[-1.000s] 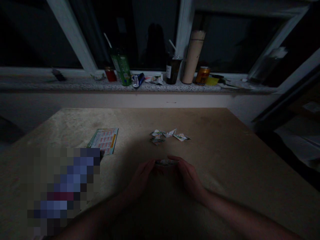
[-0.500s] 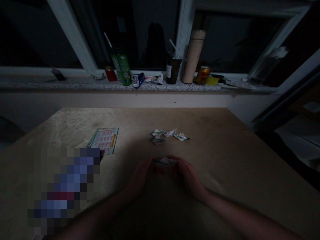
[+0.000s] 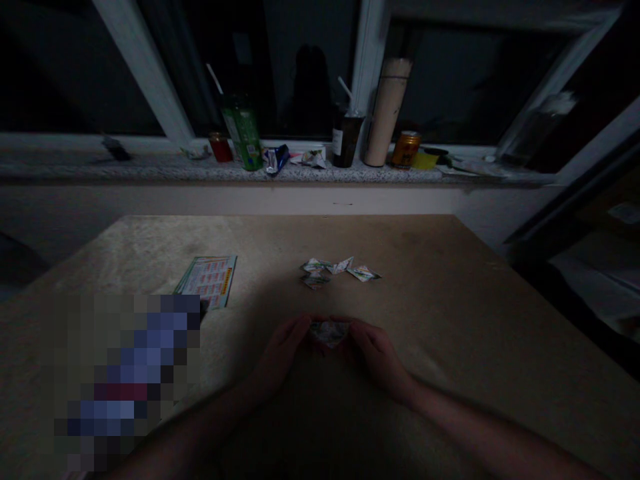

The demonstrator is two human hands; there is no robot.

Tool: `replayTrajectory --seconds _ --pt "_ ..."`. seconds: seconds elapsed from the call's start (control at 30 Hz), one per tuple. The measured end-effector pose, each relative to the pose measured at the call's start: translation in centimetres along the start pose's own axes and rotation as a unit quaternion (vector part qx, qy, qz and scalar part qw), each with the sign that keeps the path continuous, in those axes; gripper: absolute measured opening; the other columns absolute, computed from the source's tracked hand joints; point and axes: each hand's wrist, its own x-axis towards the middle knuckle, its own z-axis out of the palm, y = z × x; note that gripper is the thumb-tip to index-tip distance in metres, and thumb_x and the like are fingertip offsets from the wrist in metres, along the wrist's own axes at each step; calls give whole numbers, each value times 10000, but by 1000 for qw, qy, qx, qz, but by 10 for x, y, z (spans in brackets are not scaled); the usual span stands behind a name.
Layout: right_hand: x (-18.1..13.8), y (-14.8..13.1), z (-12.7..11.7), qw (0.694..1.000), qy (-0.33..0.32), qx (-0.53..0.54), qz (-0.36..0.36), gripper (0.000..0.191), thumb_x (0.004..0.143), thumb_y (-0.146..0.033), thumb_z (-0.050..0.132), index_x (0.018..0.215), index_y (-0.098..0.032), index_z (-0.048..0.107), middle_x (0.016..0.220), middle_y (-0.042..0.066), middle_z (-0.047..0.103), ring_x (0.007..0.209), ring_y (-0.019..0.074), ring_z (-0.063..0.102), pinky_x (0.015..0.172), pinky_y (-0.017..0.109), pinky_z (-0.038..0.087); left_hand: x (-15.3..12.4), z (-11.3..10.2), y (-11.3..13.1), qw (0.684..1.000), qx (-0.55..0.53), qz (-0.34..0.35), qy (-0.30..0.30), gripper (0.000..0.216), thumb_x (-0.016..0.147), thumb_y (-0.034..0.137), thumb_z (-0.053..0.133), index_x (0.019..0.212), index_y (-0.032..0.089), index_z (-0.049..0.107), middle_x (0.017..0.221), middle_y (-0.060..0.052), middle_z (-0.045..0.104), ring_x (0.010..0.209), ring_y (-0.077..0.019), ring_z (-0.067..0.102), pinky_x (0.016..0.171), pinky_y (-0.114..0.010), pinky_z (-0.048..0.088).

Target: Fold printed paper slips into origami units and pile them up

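Observation:
Between my two hands is a small piece of folded printed paper [image 3: 330, 333], now showing as a triangle with its point toward me. My left hand [image 3: 285, 350] pinches its left corner, and my right hand [image 3: 375, 350] grips the right corner. The fingers beneath the paper are mostly hidden in shadow. Just beyond my hands lie several folded paper pieces [image 3: 341, 266] of the same printed kind, grouped close together on the table [image 3: 440, 300].
A stack of printed sheets [image 3: 213, 280] lies to the left, beside a pixelated patch. Along the granite windowsill [image 3: 175, 170] stand a green bottle [image 3: 247, 137], a dark cup with a straw [image 3: 346, 140], a tall beige flask [image 3: 387, 113] and an orange can [image 3: 405, 150].
The paper in my hands has turned from a thin, flat-looking strip to a downward-pointing triangle. Both hands have come slightly closer together. The pieces on the table have not moved.

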Motion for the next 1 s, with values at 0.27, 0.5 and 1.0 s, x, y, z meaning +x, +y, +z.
replayTrajectory --seconds 0.27,0.5,1.0 --pt "2 -8 3 1000 -4 28 12 347 845 -467 489 974 -185 644 656 4 589 563 116 510 500 211 380 0 2 3 1000 -6 -2 -17 352 885 432 396 931 167 624 620 9 652 594 -160 586 612 -237 433" --pt "6 -5 4 990 -16 132 43 328 840 -437 514 995 -163 608 605 -11 596 477 100 515 464 206 392 1 1 2 998 -47 -8 -47 379 917 422 325 972 160 594 585 7 655 553 -156 589 575 -237 438" --pt "6 4 3 985 -5 167 51 373 872 -446 458 1033 -158 632 694 24 620 570 137 545 548 251 419 3 1 0 999 -45 -2 -15 384 891 433 342 989 170 604 659 -13 659 625 -186 602 633 -276 461"
